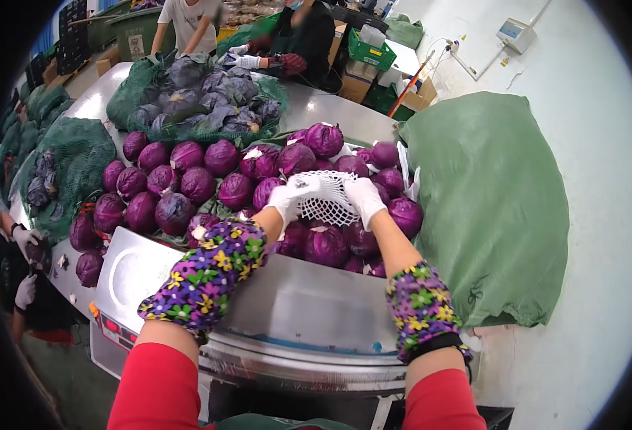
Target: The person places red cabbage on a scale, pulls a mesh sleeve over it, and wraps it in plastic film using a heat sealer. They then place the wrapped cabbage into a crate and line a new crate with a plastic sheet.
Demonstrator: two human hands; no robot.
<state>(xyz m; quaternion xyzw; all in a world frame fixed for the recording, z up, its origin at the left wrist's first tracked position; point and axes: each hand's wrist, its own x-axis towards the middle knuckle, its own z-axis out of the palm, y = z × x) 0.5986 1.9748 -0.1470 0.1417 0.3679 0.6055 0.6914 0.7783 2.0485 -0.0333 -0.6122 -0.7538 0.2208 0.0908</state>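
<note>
A white foam net sleeve is stretched between my two gloved hands, over the pile of red cabbages. My left hand grips its left side, and my right hand grips the right side. Both hands wear white gloves, with flowered sleeve covers on the forearms. Just below the net lies a peeled red cabbage, close to several others. More trimmed purple cabbages, such as one cabbage left of my hands, spread across the metal table. Part of the pile is hidden behind my hands and the net.
A metal scale platform with a red display stands in front of me. A big green sack rises at the right. Behind the pile, a green mesh bag holds untrimmed cabbages. Co-workers stand at the far side; another person's gloved hands show at left.
</note>
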